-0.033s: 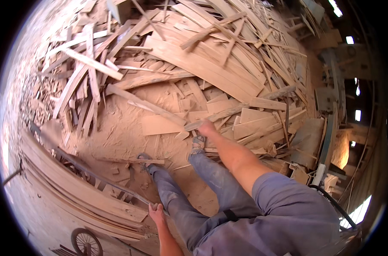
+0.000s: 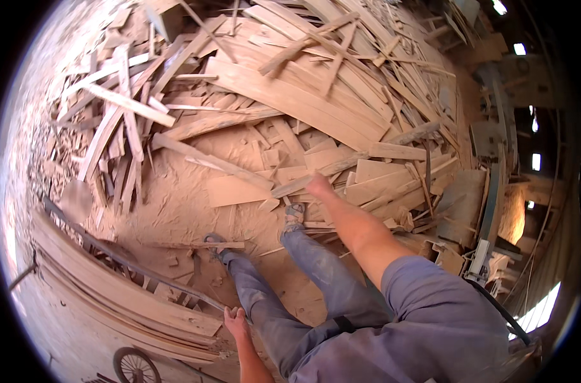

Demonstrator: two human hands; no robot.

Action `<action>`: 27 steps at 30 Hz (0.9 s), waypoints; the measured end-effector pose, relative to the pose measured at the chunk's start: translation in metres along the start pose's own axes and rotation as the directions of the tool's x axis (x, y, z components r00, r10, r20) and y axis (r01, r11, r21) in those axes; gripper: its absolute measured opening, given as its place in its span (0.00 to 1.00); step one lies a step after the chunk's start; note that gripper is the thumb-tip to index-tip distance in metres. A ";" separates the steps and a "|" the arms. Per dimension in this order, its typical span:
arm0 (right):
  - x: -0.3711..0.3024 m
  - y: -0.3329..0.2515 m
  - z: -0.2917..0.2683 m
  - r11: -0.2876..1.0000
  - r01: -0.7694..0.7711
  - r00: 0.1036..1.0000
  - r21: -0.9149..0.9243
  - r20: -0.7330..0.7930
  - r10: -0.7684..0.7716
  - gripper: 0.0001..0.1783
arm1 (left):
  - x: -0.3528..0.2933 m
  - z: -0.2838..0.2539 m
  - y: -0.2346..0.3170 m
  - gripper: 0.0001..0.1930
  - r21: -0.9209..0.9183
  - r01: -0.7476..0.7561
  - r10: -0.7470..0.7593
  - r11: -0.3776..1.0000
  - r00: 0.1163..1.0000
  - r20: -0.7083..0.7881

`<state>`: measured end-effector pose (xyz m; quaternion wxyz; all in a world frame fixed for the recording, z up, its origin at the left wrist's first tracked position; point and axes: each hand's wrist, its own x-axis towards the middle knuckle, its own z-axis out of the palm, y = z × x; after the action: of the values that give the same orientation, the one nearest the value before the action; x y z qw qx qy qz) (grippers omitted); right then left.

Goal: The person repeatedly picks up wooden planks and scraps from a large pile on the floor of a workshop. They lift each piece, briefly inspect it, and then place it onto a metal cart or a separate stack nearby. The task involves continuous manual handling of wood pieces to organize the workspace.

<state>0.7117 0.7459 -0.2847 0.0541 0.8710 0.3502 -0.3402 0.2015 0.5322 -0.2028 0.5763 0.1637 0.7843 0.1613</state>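
Note:
My left hand (image 2: 237,321) is low in the view, left of my legs, with its fingers closed round the near end of a long thin pole (image 2: 151,276). The pole slants away to the far left, past a rounded flat piece (image 2: 77,199); I cannot tell whether they are joined. Stretched forward, my right hand (image 2: 320,185) is over a long, rough-edged wooden strip (image 2: 349,164) beyond my right foot. Its fingers are smeared and partly hidden, so whether it grips the strip cannot be made out.
A tangled heap of boards and offcuts (image 2: 297,96) spreads ahead over sawdust (image 2: 175,182). Long stacked planks (image 2: 124,290) lie at left, with a spoked wheel (image 2: 136,367) below them. Metal machinery (image 2: 479,262) stands at right. A loose stick (image 2: 194,244) lies by my left foot.
My right hand has shifted slightly right and away from me. My left hand stays on the pole. The whole view has shifted a little.

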 end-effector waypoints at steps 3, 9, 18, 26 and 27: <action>0.070 0.123 -0.113 0.991 -0.130 0.949 0.016 -0.288 0.129 0.33 | -0.025 0.034 0.038 0.36 0.082 0.002 -0.010 0.997 0.995 0.102; 0.114 0.164 -0.249 0.978 -0.139 0.920 -0.155 -0.385 0.069 0.45 | -0.044 0.069 0.075 0.36 0.257 0.068 -0.097 0.964 0.990 0.100; 0.184 0.205 -0.242 0.992 -0.122 0.906 -0.022 -0.411 0.102 0.39 | -0.078 0.145 0.114 0.39 0.287 0.062 -0.101 0.956 0.987 0.126; 0.145 0.187 -0.233 0.975 0.069 0.994 -0.213 -0.063 -0.084 0.24 | -0.109 0.198 0.129 0.38 0.345 0.028 -0.099 0.938 0.977 0.191; 0.137 0.177 -0.231 0.984 0.055 0.997 -0.172 -0.046 -0.064 0.23 | -0.113 0.199 0.126 0.38 0.329 0.023 -0.094 0.944 0.975 0.202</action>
<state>1.0262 0.7685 -0.2199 0.1092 0.8608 0.4053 -0.2879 0.4333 0.6079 -0.1074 0.6273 0.2493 0.7378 -0.0057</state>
